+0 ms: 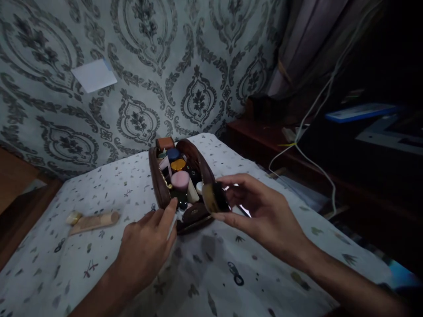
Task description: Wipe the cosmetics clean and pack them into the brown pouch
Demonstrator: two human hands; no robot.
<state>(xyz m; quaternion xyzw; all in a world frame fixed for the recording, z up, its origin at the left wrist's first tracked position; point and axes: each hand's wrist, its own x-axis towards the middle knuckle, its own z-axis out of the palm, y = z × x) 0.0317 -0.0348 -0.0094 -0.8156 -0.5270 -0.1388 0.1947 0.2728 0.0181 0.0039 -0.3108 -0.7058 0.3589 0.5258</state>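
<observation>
One round jar (pixel 213 198) in a pinch, right by an open brown bag (pixel 157 182)

Far past the grip, a big wall (pixel 198 53) with gray curly shapes. Below the grip, a white bed sheet (pixel 139 281) with tiny prints. Just left of the grip, the brown bag, unzipped wide and packed with little things. Long way of the bag: near to far, with the far end leaning a bit left.

At the grip itself, the right hand (pixel 264 211), with thumb and fingers squeezed around the jar. Left of that grip, the left hand (pixel 148 237), pointer finger stretched to the bag's left edge. Pinching that edge or only resting there? Cannot tell.

Far left of the grip, a tan tube (pixel 95 222), lying nearly side to side on the sheet.

By the look of it, at the step of holding the jar up at the bag's right edge. Going in or coming out? Cannot tell. Either way, probably best to pinch snugly and keep the bag's mouth wide.

Jar tipped on its side, middle line roughly left to right. Dark end toward the palm, gold-brown end toward the bag; too blurry for more.

Smallest, inside the bag, left of the grip and beyond: a pink lid (pixel 180 180), a blue lid (pixel 172 154).
</observation>
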